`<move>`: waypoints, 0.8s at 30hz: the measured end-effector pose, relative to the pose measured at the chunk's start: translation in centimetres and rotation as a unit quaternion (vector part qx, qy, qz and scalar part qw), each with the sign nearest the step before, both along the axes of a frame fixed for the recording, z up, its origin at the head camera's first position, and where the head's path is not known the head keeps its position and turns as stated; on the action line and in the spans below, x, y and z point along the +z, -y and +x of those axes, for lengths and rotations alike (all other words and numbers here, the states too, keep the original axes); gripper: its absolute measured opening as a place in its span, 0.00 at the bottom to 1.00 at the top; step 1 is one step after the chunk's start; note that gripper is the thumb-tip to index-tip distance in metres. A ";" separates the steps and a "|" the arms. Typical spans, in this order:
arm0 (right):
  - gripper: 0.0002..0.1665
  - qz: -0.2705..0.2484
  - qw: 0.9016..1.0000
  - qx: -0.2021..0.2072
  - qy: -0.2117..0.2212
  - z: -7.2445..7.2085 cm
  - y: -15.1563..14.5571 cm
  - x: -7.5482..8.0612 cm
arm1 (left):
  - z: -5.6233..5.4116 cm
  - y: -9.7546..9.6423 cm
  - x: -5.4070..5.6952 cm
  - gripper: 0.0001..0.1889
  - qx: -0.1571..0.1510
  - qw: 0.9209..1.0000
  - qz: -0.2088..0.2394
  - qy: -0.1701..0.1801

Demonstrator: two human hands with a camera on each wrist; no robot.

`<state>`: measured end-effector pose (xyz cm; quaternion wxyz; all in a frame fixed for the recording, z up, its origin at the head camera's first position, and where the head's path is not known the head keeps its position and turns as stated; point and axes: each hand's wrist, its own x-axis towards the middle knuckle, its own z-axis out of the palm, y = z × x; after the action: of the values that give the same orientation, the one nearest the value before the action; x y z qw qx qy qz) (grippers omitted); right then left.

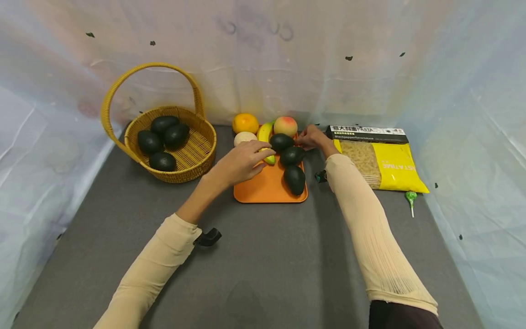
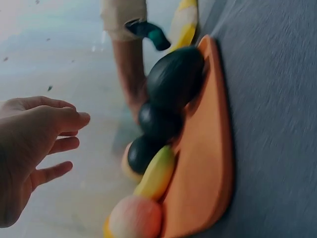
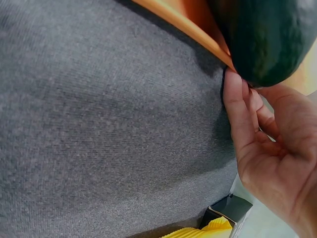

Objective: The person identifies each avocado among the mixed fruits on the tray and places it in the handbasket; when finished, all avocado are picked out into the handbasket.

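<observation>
An orange tray lies on the table, bearing three dark green avocados along its right side, a banana, a peach, an orange and a pale round fruit. Above the tray's left half hovers my left hand, fingers loosely bent and apart, holding nothing; the left wrist view shows that hand clear of the fruit. At the tray's right edge, my right hand pinches the rim beside the avocados. In the right wrist view its fingertips meet the rim under an avocado.
A wicker basket with a tall handle stands at the back left, holding several avocados. Right of the tray lie a yellow pasta bag, a black sauce box and a green lollipop. Translucent sheeting encloses the table.
</observation>
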<state>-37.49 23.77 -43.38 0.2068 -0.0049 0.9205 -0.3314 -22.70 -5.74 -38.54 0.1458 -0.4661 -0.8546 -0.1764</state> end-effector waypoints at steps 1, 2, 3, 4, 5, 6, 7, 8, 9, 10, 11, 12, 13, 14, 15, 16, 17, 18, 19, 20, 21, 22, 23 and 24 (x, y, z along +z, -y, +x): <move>0.16 0.001 1.000 -0.002 0.001 0.0 0.0 0.1 | 0.0 -0.5 -0.2 0.21 -0.001 1.000 -0.013 0.011; 0.16 0.001 1.000 -0.003 0.001 0.0 0.1 0.1 | 0.1 -1.1 -0.4 0.23 -0.001 0.999 -0.026 0.020; 0.16 0.001 1.000 -0.005 0.003 0.0 0.1 0.1 | 0.1 -1.6 -0.6 0.23 -0.002 0.999 -0.038 0.027; 0.17 0.000 1.000 -0.006 0.005 0.0 0.2 0.2 | 0.1 -2.1 -0.9 0.24 -0.004 0.998 -0.050 0.033; 0.17 -0.002 1.000 -0.007 0.006 0.0 0.2 0.2 | 0.1 -2.6 -1.1 0.25 -0.008 0.997 -0.061 0.036; 0.17 -0.004 1.000 -0.008 0.007 0.0 0.3 0.2 | 0.1 -3.1 -1.3 0.26 -0.012 0.997 -0.071 0.037; 0.18 -0.006 1.000 -0.009 0.009 0.0 0.3 0.2 | 0.1 -3.5 -1.5 0.26 -0.017 0.996 -0.078 0.040; 0.18 -0.006 1.000 -0.010 0.011 0.0 0.3 0.2 | 0.1 -4.0 -1.6 0.27 -0.023 0.995 -0.086 0.040; 0.19 -0.006 1.000 -0.011 0.013 0.0 0.4 0.2 | 0.2 -4.4 -1.8 0.27 -0.029 0.994 -0.093 0.041; 0.19 -0.006 1.000 -0.012 0.014 0.1 0.3 0.2 | 0.2 -4.8 -1.9 0.28 -0.035 0.993 -0.100 0.043; 0.19 -0.006 1.000 -0.013 0.015 0.1 0.2 0.1 | 0.2 -5.2 -2.0 0.28 -0.039 0.993 -0.106 0.044; 0.18 -0.004 1.000 -0.013 0.013 0.1 0.2 0.1 | 0.1 -5.6 -2.1 0.29 -0.043 0.992 -0.111 0.047; 0.18 -0.004 1.000 -0.013 0.013 0.1 0.1 0.0 | 0.1 -5.9 -2.2 0.30 -0.046 0.991 -0.117 0.048; 0.18 -0.004 1.000 -0.014 0.011 0.1 0.1 0.0 | 0.0 -6.2 -2.3 0.30 -0.047 0.990 -0.125 0.049; 0.17 -0.004 1.000 -0.015 0.009 0.0 0.1 -0.1 | 0.0 -6.5 -2.5 0.31 -0.048 0.988 -0.134 0.054; 0.17 -0.004 1.000 -0.016 0.008 0.0 0.0 -0.1 | 0.0 -6.7 -2.7 0.32 -0.049 0.987 -0.142 0.058; 0.17 -0.002 1.000 -0.016 0.006 0.0 0.0 -0.2 | -0.1 -7.0 -2.8 0.34 -0.049 0.985 -0.152 0.063; 0.16 0.000 1.000 -0.015 0.003 -0.1 0.0 -0.2 | -0.1 -7.2 -3.0 0.35 -0.050 0.983 -0.161 0.069; 0.17 0.001 1.000 -0.014 0.001 -0.1 0.0 -0.3 | -0.1 -7.3 -3.3 0.36 -0.049 0.981 -0.171 0.073; 0.17 0.002 1.000 -0.013 0.000 -0.2 0.0 -0.4 | 0.0 -7.4 -3.5 0.36 -0.049 0.979 -0.182 0.080; 0.17 0.003 1.000 -0.011 0.001 -0.2 0.0 -0.4 | 0.0 -7.5 -3.7 0.37 -0.051 0.977 -0.188 0.085; 0.17 0.005 1.000 -0.008 0.002 -0.3 0.0 -0.4 | 0.0 -7.6 -3.9 0.36 -0.052 0.976 -0.190 0.088; 0.17 0.007 1.000 -0.008 0.003 -0.3 -0.1 -0.5 | 0.0 -7.7 -4.1 0.35 -0.052 0.976 -0.189 0.090; 0.16 0.007 1.000 -0.008 0.004 -0.4 -0.1 -0.4 | 0.1 -7.8 -4.3 0.34 -0.049 0.977 -0.185 0.090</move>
<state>-37.86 23.86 -43.81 0.2076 0.0054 0.9221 -0.3264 -22.63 2.05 -42.83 -0.0292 -0.5087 -0.8582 -0.0629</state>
